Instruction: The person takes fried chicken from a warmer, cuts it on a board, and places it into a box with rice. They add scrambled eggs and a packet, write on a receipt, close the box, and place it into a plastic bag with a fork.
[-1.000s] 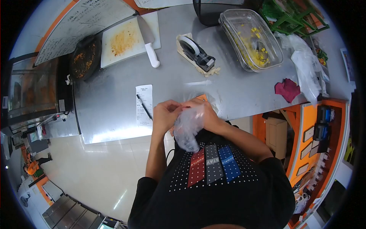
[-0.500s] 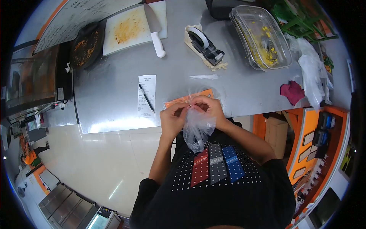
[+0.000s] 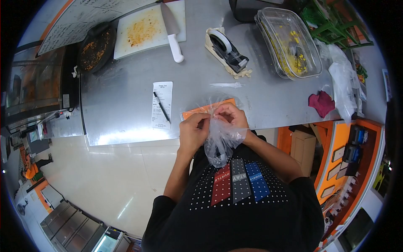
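Observation:
A clear plastic bag [image 3: 219,145] hangs in front of my shirt, gathered near its top between my two hands. My left hand [image 3: 194,131] pinches the bag from the left, fingers curled toward the middle. From the right, my right hand [image 3: 232,116] grips the bag with thumb and fingertips. What the bag holds, if anything, I cannot make out. Just beyond my hands, an orange flat item [image 3: 226,102] lies at the table's front edge, partly covered by clear plastic. To the left is a printed receipt [image 3: 163,92] with a black pen [image 3: 161,106] across it.
On the steel table [image 3: 126,96] are a stained cutting board [image 3: 126,44], a white-handled knife [image 3: 175,46], a dark pan [image 3: 93,48], a tape dispenser [image 3: 228,52], a clear container [image 3: 289,44] with yellow bits, and a maroon cloth [image 3: 322,103]. A distant person [image 3: 31,170] stands at left.
My hands have shifted slightly apart at the bag's top, the left one turning so its back shows more. The bag hangs a little wider on the right.

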`<action>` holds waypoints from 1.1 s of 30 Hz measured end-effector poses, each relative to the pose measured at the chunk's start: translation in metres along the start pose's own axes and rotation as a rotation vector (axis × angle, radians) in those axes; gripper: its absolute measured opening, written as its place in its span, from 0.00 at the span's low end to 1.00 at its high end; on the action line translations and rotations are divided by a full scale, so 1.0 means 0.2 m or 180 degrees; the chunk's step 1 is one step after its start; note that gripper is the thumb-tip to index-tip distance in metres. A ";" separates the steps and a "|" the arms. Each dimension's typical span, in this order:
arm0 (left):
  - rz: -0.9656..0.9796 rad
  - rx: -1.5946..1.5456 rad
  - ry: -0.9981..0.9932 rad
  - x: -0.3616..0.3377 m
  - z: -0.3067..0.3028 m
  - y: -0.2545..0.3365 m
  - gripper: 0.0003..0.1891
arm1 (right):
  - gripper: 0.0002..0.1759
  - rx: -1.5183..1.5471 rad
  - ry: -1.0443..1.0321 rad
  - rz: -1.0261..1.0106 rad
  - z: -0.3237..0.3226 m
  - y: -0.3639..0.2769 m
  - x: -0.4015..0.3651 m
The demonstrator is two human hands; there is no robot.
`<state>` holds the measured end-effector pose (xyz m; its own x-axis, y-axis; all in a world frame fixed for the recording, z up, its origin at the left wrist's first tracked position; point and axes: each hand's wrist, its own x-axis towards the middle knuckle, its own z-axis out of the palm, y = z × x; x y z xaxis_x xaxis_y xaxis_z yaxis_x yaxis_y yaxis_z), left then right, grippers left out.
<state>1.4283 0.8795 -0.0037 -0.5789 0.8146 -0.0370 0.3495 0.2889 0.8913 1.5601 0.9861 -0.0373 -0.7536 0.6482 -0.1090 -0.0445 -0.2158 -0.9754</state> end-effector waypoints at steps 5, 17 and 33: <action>-0.0061 -0.0095 0.0015 0.00 0.00 0.00 0.04 | 0.12 0.0071 0.0009 0.0026 -0.01 0.01 -0.01; -0.0046 -0.0048 0.0032 0.01 0.00 0.01 0.04 | 0.10 -0.0046 -0.0098 0.0088 -0.02 0.02 0.00; 0.0030 -0.0087 0.0045 0.02 -0.01 0.01 0.04 | 0.10 0.0160 -0.0109 0.0152 -0.02 0.00 0.01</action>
<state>1.4254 0.8815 -0.0016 -0.5862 0.8099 -0.0224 0.3348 0.2673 0.9036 1.5621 0.9906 -0.0374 -0.7777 0.6111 -0.1476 -0.0402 -0.2827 -0.9584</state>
